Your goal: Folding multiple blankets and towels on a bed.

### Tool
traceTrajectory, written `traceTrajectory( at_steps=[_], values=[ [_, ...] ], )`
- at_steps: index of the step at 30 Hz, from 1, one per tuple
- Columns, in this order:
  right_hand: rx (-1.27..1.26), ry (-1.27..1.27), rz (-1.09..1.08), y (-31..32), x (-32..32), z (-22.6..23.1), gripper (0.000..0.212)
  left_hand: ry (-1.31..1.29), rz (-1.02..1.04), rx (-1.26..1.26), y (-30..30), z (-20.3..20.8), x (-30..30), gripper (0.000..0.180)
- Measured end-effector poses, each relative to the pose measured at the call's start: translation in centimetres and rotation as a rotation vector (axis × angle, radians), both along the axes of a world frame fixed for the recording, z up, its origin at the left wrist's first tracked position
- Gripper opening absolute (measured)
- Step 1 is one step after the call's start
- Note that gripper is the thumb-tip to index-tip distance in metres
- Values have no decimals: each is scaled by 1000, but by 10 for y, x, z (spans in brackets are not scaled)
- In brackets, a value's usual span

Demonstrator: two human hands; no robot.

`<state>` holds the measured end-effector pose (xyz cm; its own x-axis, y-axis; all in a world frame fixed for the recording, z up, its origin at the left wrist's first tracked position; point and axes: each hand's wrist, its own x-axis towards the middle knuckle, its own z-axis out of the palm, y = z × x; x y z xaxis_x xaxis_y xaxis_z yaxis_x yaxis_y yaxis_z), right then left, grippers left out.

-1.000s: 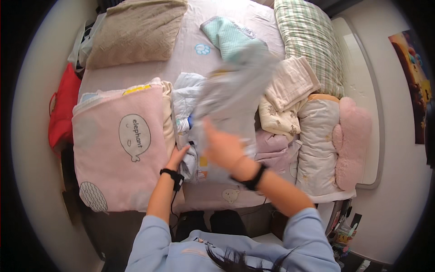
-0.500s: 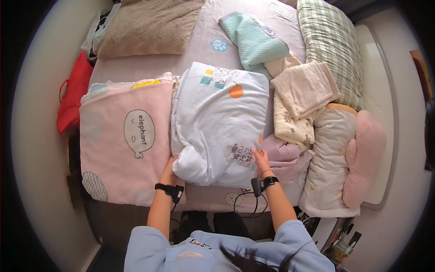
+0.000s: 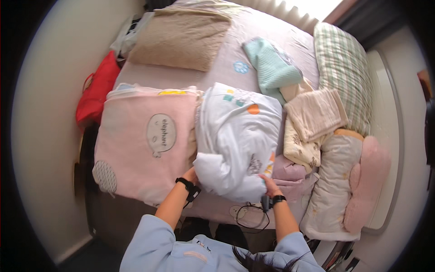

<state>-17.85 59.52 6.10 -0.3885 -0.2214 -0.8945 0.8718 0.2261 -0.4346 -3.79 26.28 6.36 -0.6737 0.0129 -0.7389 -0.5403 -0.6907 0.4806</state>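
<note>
A folded white quilt with a printed orange fruit and leaf pattern lies on the bed, its near edge bunched and puffed up. My left hand grips its near left corner, the fingers mostly hidden under the cloth. At the near right corner, my right hand is closed on the quilt, with the thumb on top. Close against its left side lies a folded pink blanket with a grey whale-like print. Black straps with small devices are on both my wrists.
To the right are folded beige cloths, a mauve cloth, a rolled grey-white pillow and a pink cushion. Farther off lie a mint cover, a green checked pillow and a brown blanket. A red bag stands left.
The view has shifted and turned slightly. The quilt's near part is now more bunched between my hands, and its printed front corner has crumpled.
</note>
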Motion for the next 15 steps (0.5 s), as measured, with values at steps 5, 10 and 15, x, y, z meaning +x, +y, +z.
traceTrajectory(
  at_steps=[5,10,15],
  values=[
    [-123,579,-27,-62,-59,212,39,404,130,-161,-64,126,-52,38],
    [-425,976,322,-150,-134,378,37,713,285,-369,-148,299,-40,38],
    [-641,1448,534,-257,-66,505,23,771,573,-535,-183,373,115,37]
  ],
)
